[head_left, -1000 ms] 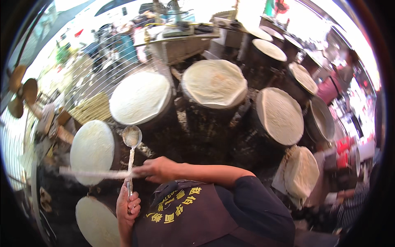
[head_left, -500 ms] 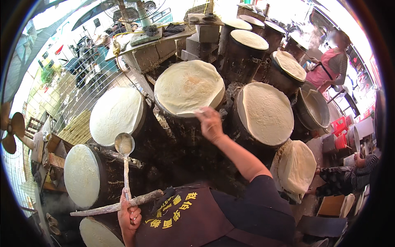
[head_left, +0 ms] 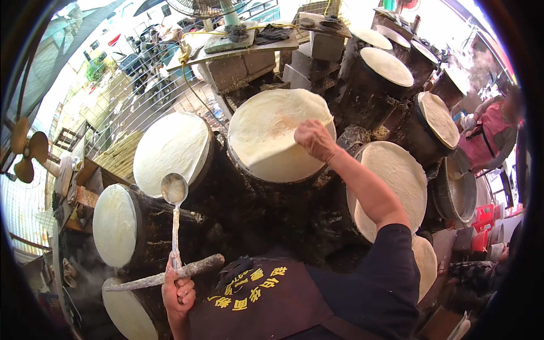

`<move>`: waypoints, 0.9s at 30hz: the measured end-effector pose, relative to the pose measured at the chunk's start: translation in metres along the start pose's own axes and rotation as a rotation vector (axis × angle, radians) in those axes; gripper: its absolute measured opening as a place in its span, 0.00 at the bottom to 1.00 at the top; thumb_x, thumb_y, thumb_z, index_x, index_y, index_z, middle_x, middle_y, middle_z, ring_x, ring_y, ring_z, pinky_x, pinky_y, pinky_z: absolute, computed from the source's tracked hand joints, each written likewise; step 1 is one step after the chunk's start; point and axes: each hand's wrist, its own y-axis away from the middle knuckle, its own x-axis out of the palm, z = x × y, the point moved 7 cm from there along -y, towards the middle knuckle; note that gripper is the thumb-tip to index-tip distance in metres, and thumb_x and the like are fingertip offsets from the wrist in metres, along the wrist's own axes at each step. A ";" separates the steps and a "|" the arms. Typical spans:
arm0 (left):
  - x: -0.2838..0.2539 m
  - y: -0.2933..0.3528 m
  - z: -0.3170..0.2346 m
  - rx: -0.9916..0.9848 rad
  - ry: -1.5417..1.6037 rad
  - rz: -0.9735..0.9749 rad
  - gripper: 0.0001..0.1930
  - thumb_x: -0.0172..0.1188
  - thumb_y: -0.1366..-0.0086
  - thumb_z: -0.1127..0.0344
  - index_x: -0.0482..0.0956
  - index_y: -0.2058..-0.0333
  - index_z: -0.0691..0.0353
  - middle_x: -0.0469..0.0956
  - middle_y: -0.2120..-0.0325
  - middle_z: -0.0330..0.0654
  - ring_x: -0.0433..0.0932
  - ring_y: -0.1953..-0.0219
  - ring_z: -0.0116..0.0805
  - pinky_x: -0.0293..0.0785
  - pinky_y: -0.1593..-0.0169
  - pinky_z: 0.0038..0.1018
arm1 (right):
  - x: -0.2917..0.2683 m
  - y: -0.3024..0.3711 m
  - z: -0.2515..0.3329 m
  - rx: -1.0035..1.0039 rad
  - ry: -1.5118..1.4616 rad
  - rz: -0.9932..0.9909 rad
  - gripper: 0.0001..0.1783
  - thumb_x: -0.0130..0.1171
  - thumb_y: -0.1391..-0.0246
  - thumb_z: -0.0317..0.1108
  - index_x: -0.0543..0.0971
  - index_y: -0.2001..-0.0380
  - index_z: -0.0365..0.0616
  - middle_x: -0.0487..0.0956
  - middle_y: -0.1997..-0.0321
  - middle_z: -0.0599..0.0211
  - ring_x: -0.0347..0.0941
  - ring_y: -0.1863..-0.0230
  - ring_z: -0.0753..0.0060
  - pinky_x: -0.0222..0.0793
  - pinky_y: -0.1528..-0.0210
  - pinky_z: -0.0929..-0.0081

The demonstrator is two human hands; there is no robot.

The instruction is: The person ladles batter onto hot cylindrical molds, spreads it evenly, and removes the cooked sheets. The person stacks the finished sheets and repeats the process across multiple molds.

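My left hand [head_left: 178,294] is closed around the long handle of a metal ladle [head_left: 174,188] and a crusted stick [head_left: 198,266] that crosses it. Pale batter coats the ladle's bowl, which hangs by the left drum's edge. Over the middle drum, my right hand [head_left: 315,140] is closed in a pinch at the near edge of a thin pale batter sheet [head_left: 275,122]. That edge is lifted and folded back, baring a smooth pale surface [head_left: 283,165] beneath. My fingertips are partly hidden behind the hand.
More dark drums topped with pale sheets stand around: one [head_left: 173,153] at left, one [head_left: 115,225] lower left, one [head_left: 396,181] under my right forearm. A large pot [head_left: 458,190] is at right, near a person in a pink apron [head_left: 488,133]. A fan [head_left: 29,150] stands far left.
My right hand has moved up and away across the middle drum, drawing the sheet's near edge with it. The view has shifted; my left hand keeps its hold.
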 end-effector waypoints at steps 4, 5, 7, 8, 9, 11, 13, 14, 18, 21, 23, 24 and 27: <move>-0.002 0.008 -0.005 0.077 0.003 -0.041 0.22 0.43 0.28 0.57 0.56 0.37 0.36 0.64 0.80 0.37 0.60 0.87 0.21 0.59 0.90 0.18 | -0.072 -0.016 0.027 -0.030 -0.091 -0.248 0.04 0.51 0.55 0.28 0.75 0.77 0.45 0.76 0.71 0.63 0.72 0.62 0.60 0.65 0.58 0.63; 0.000 0.012 -0.007 0.095 -0.016 -0.034 0.22 0.43 0.28 0.56 0.57 0.37 0.36 0.63 0.80 0.37 0.60 0.87 0.21 0.59 0.90 0.18 | -0.083 -0.012 0.038 -0.017 -0.081 -0.278 0.04 0.51 0.55 0.28 0.75 0.77 0.45 0.76 0.72 0.63 0.72 0.63 0.60 0.66 0.59 0.63; -0.007 0.018 -0.012 0.087 -0.001 -0.007 0.22 0.42 0.28 0.55 0.56 0.37 0.36 0.63 0.80 0.37 0.60 0.87 0.22 0.60 0.90 0.18 | -0.101 0.007 0.064 0.061 -0.145 -0.298 0.04 0.51 0.54 0.28 0.75 0.76 0.44 0.76 0.72 0.62 0.72 0.64 0.59 0.66 0.60 0.63; -0.011 0.020 -0.014 0.071 0.003 0.007 0.22 0.42 0.28 0.55 0.56 0.36 0.36 0.63 0.80 0.37 0.60 0.87 0.22 0.60 0.90 0.19 | -0.107 0.021 0.079 0.109 -0.172 -0.305 0.04 0.51 0.54 0.28 0.75 0.76 0.44 0.75 0.72 0.61 0.72 0.64 0.59 0.66 0.61 0.62; -0.012 0.025 -0.016 0.060 0.007 0.052 0.22 0.41 0.27 0.54 0.55 0.37 0.37 0.62 0.80 0.37 0.61 0.86 0.22 0.61 0.90 0.20 | -0.112 0.034 0.095 0.139 -0.217 -0.325 0.04 0.50 0.53 0.28 0.75 0.77 0.43 0.75 0.72 0.60 0.72 0.65 0.58 0.66 0.61 0.62; -0.023 0.036 -0.021 0.029 0.076 0.045 0.22 0.40 0.27 0.53 0.55 0.37 0.38 0.62 0.80 0.37 0.61 0.86 0.23 0.61 0.90 0.20 | -0.117 0.060 0.127 0.224 -0.280 -0.335 0.04 0.51 0.53 0.28 0.74 0.78 0.43 0.74 0.74 0.59 0.73 0.66 0.55 0.67 0.64 0.60; -0.029 0.047 -0.021 0.069 0.024 0.108 0.21 0.40 0.28 0.51 0.57 0.38 0.43 0.62 0.80 0.37 0.61 0.87 0.23 0.61 0.90 0.21 | -0.119 0.086 0.160 0.348 -0.357 -0.309 0.04 0.52 0.53 0.28 0.72 0.79 0.42 0.73 0.75 0.57 0.72 0.68 0.52 0.67 0.67 0.59; -0.044 0.050 -0.027 0.092 -0.021 0.042 0.21 0.42 0.28 0.50 0.59 0.39 0.44 0.62 0.81 0.36 0.59 0.88 0.21 0.60 0.92 0.19 | -0.121 0.101 0.178 0.423 -0.420 -0.303 0.05 0.53 0.53 0.29 0.71 0.80 0.42 0.73 0.76 0.56 0.72 0.69 0.51 0.67 0.69 0.58; -0.073 0.066 -0.035 0.057 -0.106 0.032 0.18 0.44 0.30 0.46 0.65 0.57 0.55 0.63 0.81 0.37 0.61 0.89 0.23 0.58 0.93 0.20 | -0.119 0.165 0.241 0.641 -0.418 -0.135 0.04 0.54 0.53 0.30 0.73 0.78 0.43 0.74 0.75 0.54 0.73 0.70 0.49 0.67 0.70 0.55; -0.071 0.083 -0.024 0.075 -0.165 0.027 0.24 0.45 0.32 0.43 0.66 0.71 0.62 0.63 0.82 0.37 0.61 0.89 0.24 0.57 0.94 0.21 | -0.095 0.207 0.264 0.715 -0.325 -0.079 0.04 0.53 0.53 0.31 0.75 0.77 0.45 0.75 0.74 0.56 0.74 0.69 0.52 0.68 0.69 0.58; -0.073 0.089 -0.017 0.047 -0.208 0.015 0.25 0.47 0.32 0.43 0.66 0.75 0.61 0.63 0.83 0.36 0.60 0.90 0.23 0.56 0.94 0.20 | -0.067 0.242 0.268 0.785 -0.247 0.003 0.04 0.52 0.54 0.31 0.75 0.76 0.45 0.76 0.74 0.58 0.75 0.68 0.54 0.68 0.68 0.59; -0.079 0.086 -0.016 0.007 -0.234 0.024 0.25 0.47 0.32 0.43 0.66 0.75 0.61 0.63 0.83 0.36 0.60 0.90 0.22 0.56 0.95 0.19 | -0.056 0.262 0.272 0.816 -0.211 0.030 0.04 0.52 0.55 0.31 0.76 0.76 0.46 0.76 0.74 0.59 0.75 0.68 0.55 0.68 0.67 0.60; -0.081 0.087 -0.004 -0.062 -0.265 -0.001 0.14 0.47 0.30 0.50 0.62 0.51 0.46 0.61 0.83 0.34 0.59 0.90 0.20 0.55 0.95 0.16 | -0.036 0.320 0.280 0.902 -0.126 0.089 0.06 0.51 0.55 0.32 0.77 0.75 0.48 0.77 0.73 0.60 0.75 0.68 0.55 0.69 0.67 0.60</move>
